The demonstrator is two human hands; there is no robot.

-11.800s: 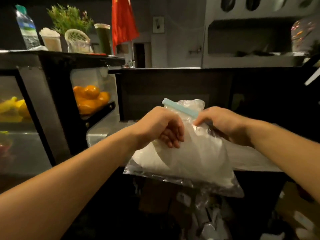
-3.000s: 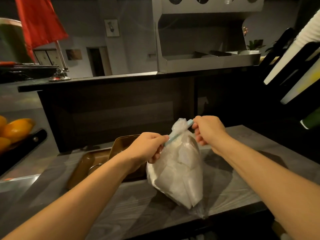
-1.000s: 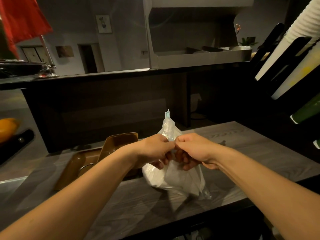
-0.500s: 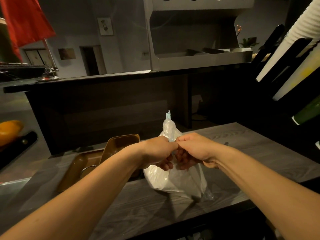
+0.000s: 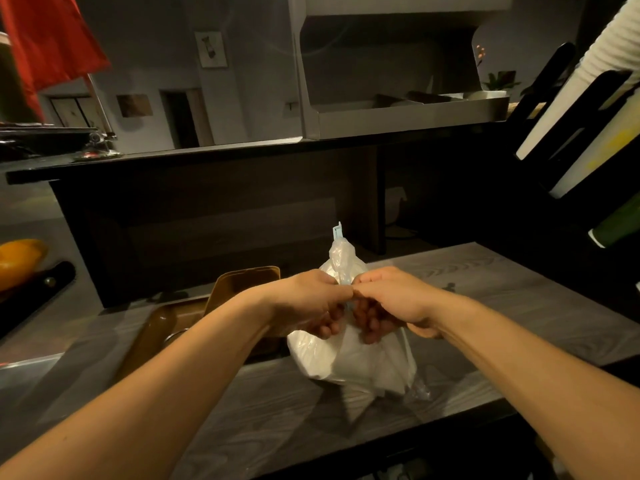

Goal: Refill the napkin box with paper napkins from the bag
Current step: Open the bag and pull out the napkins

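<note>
**Both hands pinching neck of napkin bag on bench**

Grey wood-grain bench [image 5: 485, 306] carries everything, running under both forearms. Dark back panel beyond the hands, steel shelf unit [image 5: 398, 112] above and behind it. Red cloth [image 5: 45, 39] far up-left of the hands; orange fruit [image 5: 19, 261] far left at frame edge.

Brown napkin box [image 5: 166, 327] sits just left of the left hand, lid [image 5: 242, 282] tipped up behind the left wrist. Inside of box mostly hidden by the left forearm; contents cannot be told.

Clear plastic bag [image 5: 349, 362] stands on the bench directly under both hands, bottom bulging with white paper napkins [image 5: 322, 358]. Bag neck is gathered and rises above the knuckles, with a pale blue clip [image 5: 337, 233] sticking up at the top.

Left hand [image 5: 308, 306] grip: fingers curled, thumb and fingertips pinching the bag neck. Right hand [image 5: 384, 303] grip: same, fingers curled under, pinching the neck from the other side. Thumbs touch each other at the neck. Bag mouth not open.
</note>
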